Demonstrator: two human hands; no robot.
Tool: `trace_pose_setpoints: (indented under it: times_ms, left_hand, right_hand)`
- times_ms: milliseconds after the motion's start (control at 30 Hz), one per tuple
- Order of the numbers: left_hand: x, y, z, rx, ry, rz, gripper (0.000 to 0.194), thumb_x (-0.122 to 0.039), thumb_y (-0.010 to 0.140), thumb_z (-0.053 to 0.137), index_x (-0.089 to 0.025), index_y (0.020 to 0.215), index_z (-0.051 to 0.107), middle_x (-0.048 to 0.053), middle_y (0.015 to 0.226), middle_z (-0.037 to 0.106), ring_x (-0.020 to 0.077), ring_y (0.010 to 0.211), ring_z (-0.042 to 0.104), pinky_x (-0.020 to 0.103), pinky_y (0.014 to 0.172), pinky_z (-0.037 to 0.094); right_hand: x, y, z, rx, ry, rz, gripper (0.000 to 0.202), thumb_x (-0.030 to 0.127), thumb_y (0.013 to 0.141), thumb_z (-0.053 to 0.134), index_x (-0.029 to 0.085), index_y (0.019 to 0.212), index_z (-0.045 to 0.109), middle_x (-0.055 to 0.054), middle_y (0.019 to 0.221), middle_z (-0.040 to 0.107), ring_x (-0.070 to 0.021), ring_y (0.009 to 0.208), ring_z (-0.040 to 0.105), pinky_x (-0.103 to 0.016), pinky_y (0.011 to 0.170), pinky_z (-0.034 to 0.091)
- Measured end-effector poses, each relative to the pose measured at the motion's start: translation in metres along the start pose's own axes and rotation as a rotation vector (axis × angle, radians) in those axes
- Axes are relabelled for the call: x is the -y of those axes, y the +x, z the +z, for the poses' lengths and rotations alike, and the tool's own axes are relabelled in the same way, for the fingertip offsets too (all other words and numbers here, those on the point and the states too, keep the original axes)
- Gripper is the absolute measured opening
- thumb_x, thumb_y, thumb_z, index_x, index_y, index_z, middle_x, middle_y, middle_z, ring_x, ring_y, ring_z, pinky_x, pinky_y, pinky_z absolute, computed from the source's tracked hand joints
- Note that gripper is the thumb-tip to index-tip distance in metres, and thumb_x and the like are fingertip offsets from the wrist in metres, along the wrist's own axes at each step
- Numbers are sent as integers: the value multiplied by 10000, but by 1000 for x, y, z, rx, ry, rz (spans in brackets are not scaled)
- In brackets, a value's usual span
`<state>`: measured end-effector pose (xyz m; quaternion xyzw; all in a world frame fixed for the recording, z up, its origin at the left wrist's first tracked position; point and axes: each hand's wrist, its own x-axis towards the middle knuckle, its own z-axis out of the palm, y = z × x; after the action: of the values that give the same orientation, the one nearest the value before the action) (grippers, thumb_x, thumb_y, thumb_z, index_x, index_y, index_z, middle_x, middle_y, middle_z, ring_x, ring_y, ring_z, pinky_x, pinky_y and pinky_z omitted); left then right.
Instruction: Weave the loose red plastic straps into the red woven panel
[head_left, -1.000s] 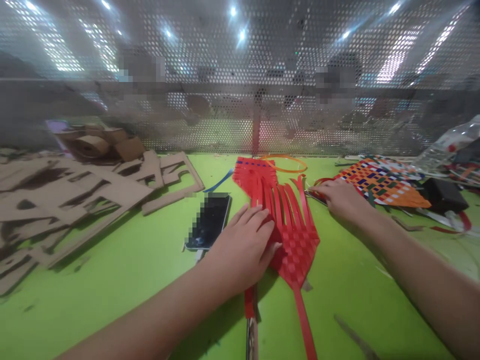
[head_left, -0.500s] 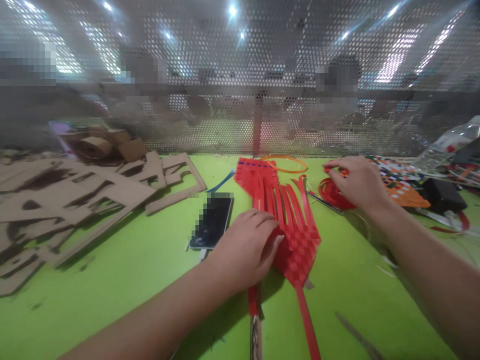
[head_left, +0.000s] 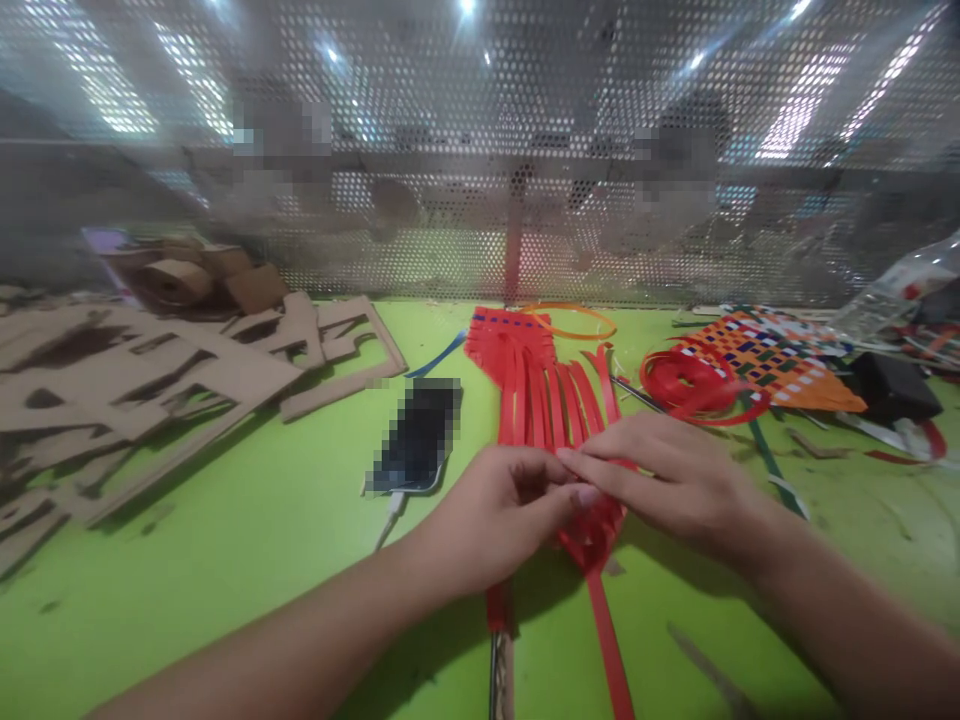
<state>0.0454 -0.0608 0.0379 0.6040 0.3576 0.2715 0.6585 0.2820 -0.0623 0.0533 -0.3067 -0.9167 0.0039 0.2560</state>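
A red woven strip piece [head_left: 592,530] lies on the green table, its loose strips fanning toward the back. My left hand [head_left: 517,510] is closed on the left side of its woven part, thumb and fingers nearly together. Over the right side of the same weave rests my right hand [head_left: 667,480], fingers stretched forward and touching the left fingertips. What lies under its palm is hidden. Behind, a second red woven piece [head_left: 506,340] has a row of blue squares. A coil of red strip [head_left: 686,380] sits beyond my right hand.
Cardboard offcuts [head_left: 150,390] are heaped at left. A phone [head_left: 416,435] with a cable lies left of centre. At right are an orange checkered weave [head_left: 787,355], a black box [head_left: 892,385] and a plastic bottle [head_left: 900,290]. A perforated screen [head_left: 450,200] stands behind.
My right hand has moved from the red coil toward me and left, onto the red weave beside my left hand. The coil and checkered weave are now uncovered.
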Motion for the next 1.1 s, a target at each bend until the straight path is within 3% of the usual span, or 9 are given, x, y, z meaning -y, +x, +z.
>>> trace_pose_setpoints:
  times_ms: [167,333,533,667,800,967,1100]
  left_hand:
    - [-3,1,2,34,-243,-40,301,-420,892,876,-130,908,796,56,757,784,138,660,728,235,667,574]
    - [-5,1,4,-6,-307,-57,330,-423,831,920,-127,901,793,57,755,770,178,675,760,243,598,579]
    - [-2,3,1,-109,-233,-33,261,-382,872,881,-131,885,810,44,740,771,134,654,711,232,649,586]
    - [0,2,-1,-202,5,36,233,-367,1002,732,-152,990,821,40,802,789,137,702,711,249,698,589]
    - [3,-2,-6,-238,451,223,271,-346,1058,622,-169,1160,801,68,1018,827,194,857,756,319,758,624]
    - [10,-5,-10,-114,822,580,315,-217,1078,528,-131,1251,776,89,1210,817,224,1119,761,380,1047,612]
    - [14,-4,-8,-20,985,639,362,-250,1106,487,-128,1296,771,103,1423,737,269,1389,658,443,1235,501]
  right_hand:
    - [9,-4,-4,84,165,202,292,339,1135,505,321,1286,755,-35,1157,821,-205,1009,761,-333,858,616]
    - [2,-8,0,108,136,-26,497,199,1081,509,278,1565,591,-128,1349,756,-263,1168,713,-412,971,616]
    - [-18,-17,-5,103,116,113,425,271,1085,551,313,1494,658,-77,1184,808,-233,986,746,-361,840,598]
    - [-36,-20,-15,56,123,325,257,374,1062,591,274,1170,802,-60,980,805,-218,816,723,-327,701,541]
    - [-66,-31,-22,46,101,618,229,422,1029,571,250,968,709,-19,783,721,-183,620,614,-302,557,440]
    - [-95,-45,-22,217,143,811,207,408,989,554,253,984,691,-28,818,752,-205,688,667,-319,626,482]
    - [-95,-45,-20,254,202,838,231,446,970,576,248,976,694,-47,827,755,-215,702,672,-325,651,486]
